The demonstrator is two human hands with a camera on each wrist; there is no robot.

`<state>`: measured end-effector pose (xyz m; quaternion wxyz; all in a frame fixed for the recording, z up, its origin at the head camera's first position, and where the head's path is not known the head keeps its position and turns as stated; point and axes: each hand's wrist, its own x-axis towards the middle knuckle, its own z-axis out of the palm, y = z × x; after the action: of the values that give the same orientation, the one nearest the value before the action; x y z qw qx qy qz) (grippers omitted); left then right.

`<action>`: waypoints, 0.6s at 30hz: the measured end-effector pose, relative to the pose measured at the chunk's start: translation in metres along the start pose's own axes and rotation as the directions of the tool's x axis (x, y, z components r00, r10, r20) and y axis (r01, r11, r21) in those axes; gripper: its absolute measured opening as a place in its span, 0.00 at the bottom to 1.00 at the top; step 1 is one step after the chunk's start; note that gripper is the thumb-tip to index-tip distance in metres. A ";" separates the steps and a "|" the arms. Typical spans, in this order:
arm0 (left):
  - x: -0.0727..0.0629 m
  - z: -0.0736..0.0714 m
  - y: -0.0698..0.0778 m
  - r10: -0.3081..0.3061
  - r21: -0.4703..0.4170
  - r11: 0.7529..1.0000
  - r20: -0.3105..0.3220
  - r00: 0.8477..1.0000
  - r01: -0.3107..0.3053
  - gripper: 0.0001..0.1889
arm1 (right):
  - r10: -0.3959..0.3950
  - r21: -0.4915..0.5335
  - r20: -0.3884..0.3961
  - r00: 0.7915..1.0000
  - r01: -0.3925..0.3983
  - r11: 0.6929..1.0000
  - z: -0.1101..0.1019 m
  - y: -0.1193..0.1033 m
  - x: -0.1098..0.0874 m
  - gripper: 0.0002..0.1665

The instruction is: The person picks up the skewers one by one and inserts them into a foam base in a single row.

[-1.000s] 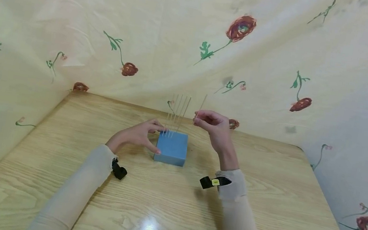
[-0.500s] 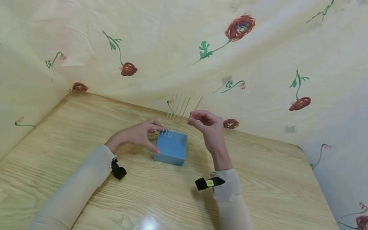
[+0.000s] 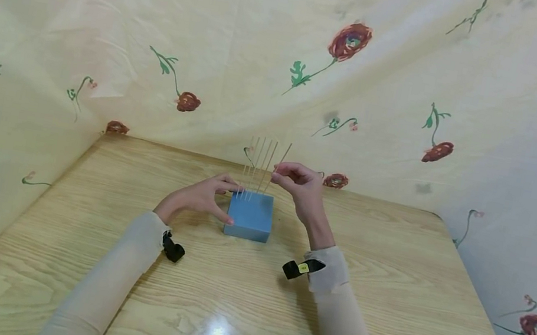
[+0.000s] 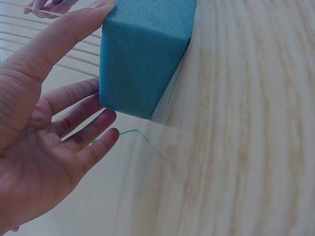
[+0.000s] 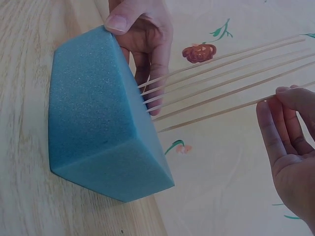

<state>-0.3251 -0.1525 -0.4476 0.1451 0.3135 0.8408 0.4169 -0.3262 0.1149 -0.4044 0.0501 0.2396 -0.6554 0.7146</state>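
Note:
A blue foam block (image 3: 251,215) lies on the table, with several thin wooden skewers (image 3: 266,167) standing in its top along the far edge. My left hand (image 3: 201,193) holds the block at its left side, thumb on the near top edge and fingertips by the far end. Between thumb and forefinger, my right hand (image 3: 305,189) pinches another wooden skewer (image 5: 211,116) partway up. In the right wrist view this skewer slants to the block's top face, its lower end right at the surface beside the end of the row.
The wood-grain table (image 3: 225,291) spreads around the block. Close behind it hangs a cream curtain (image 3: 243,67) printed with red flowers, which also runs along both sides. Each wrist wears a black strap (image 3: 303,268).
My right hand has moved left and slightly down with its skewer, bringing the lower end to the block's top at the right of the row. The left hand and block stay put.

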 end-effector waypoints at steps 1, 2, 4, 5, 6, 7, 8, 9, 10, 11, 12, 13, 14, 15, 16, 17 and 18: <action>0.000 0.000 0.000 0.000 0.000 1.000 0.001 1.000 0.000 0.46 | 0.000 0.001 -0.001 1.000 0.000 1.000 0.000 0.000 0.000 0.09; 0.000 0.000 0.000 0.001 0.001 1.000 0.002 1.000 -0.001 0.46 | -0.001 0.003 -0.002 1.000 0.001 1.000 0.000 -0.001 0.000 0.08; 0.001 0.000 -0.001 0.003 -0.001 1.000 0.003 1.000 -0.003 0.47 | 0.002 0.003 -0.006 1.000 -0.002 1.000 0.000 -0.001 0.000 0.07; 0.001 0.000 -0.001 0.001 -0.003 1.000 0.003 1.000 -0.001 0.47 | 0.004 0.003 -0.008 1.000 -0.003 1.000 0.001 -0.001 0.000 0.07; 0.001 0.000 -0.001 0.000 -0.005 1.000 0.003 1.000 0.000 0.47 | 0.006 0.000 -0.009 1.000 -0.006 1.000 0.001 -0.001 0.000 0.07; 0.001 0.000 -0.001 0.000 -0.006 1.000 0.002 1.000 0.000 0.47 | 0.007 -0.001 -0.009 1.000 -0.007 1.000 0.001 -0.002 0.000 0.08; 0.001 0.000 -0.001 0.000 -0.007 1.000 0.002 1.000 0.000 0.46 | 0.008 -0.002 -0.011 1.000 -0.008 1.000 0.001 -0.002 0.000 0.09; 0.001 0.000 -0.002 0.000 -0.008 1.000 0.002 1.000 0.000 0.46 | 0.010 -0.002 -0.012 1.000 -0.010 1.000 0.001 -0.002 0.000 0.10; 0.001 0.000 -0.002 -0.001 -0.008 1.000 0.002 1.000 0.001 0.46 | 0.011 -0.001 -0.013 1.000 -0.011 1.000 0.001 -0.002 0.000 0.10; 0.001 0.000 -0.002 -0.001 -0.008 1.000 0.002 1.000 0.001 0.46 | 0.011 0.001 -0.013 1.000 -0.011 1.000 0.002 -0.002 0.000 0.10; 0.002 0.000 -0.002 -0.002 -0.006 1.000 0.002 1.000 0.002 0.46 | 0.010 0.005 -0.013 1.000 -0.010 1.000 0.002 -0.002 0.000 0.08; 0.002 0.000 -0.002 -0.002 -0.006 1.000 0.002 1.000 0.002 0.46 | 0.009 0.008 -0.012 1.000 -0.009 1.000 0.002 -0.002 0.000 0.07; 0.002 0.000 -0.002 -0.002 -0.005 1.000 0.002 1.000 0.002 0.46 | 0.009 0.010 -0.011 1.000 -0.009 1.000 0.002 -0.001 0.000 0.07; 0.002 0.000 -0.002 -0.002 -0.004 1.000 0.003 1.000 0.002 0.45 | 0.008 0.012 -0.010 1.000 -0.008 1.000 0.002 -0.002 0.000 0.06; 0.002 0.000 -0.002 -0.002 -0.003 1.000 0.003 1.000 0.002 0.45 | 0.007 0.013 -0.010 1.000 -0.006 1.000 0.002 -0.002 0.000 0.06; 0.002 0.000 -0.002 -0.002 -0.003 1.000 0.003 1.000 0.002 0.45 | 0.005 0.013 -0.011 1.000 -0.004 1.000 0.003 -0.002 0.000 0.06; 0.002 0.000 -0.002 -0.002 -0.003 1.000 0.003 1.000 0.002 0.45 | 0.003 0.012 -0.012 1.000 -0.003 1.000 0.003 -0.002 0.000 0.07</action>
<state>-0.3274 -0.1524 -0.4493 0.1473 0.3130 0.8402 0.4177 -0.3241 0.1125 -0.4022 0.0514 0.2346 -0.6513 0.7198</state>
